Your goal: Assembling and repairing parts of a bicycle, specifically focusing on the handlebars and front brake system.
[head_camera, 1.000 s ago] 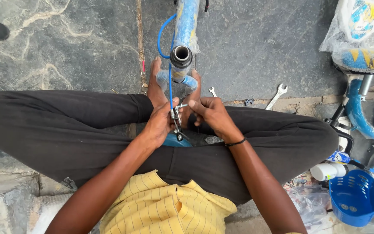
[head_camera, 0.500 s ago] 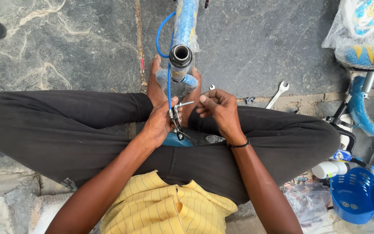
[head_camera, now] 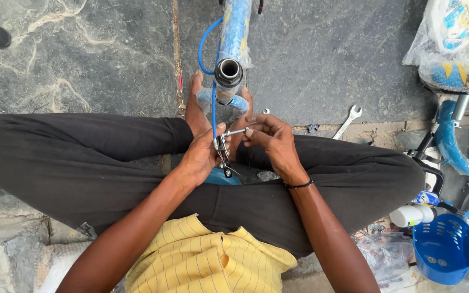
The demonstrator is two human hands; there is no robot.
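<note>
Left hand gripping brake clamp, right hand pinching bolt; risk of dropping bolt if pinch slackens.

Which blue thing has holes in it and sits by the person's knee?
The blue basket, bottom right. Its sides have slots; the blue frame tube up top is smooth.

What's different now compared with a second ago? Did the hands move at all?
The right hand has lifted off the small metal brake part and drawn back to the right; its fingertips now pinch a thin metal bolt sticking out sideways from that part. The left hand kept its grip on the part and the blue cable. The blue bicycle frame, the wrench and the blue basket stayed put.
</note>
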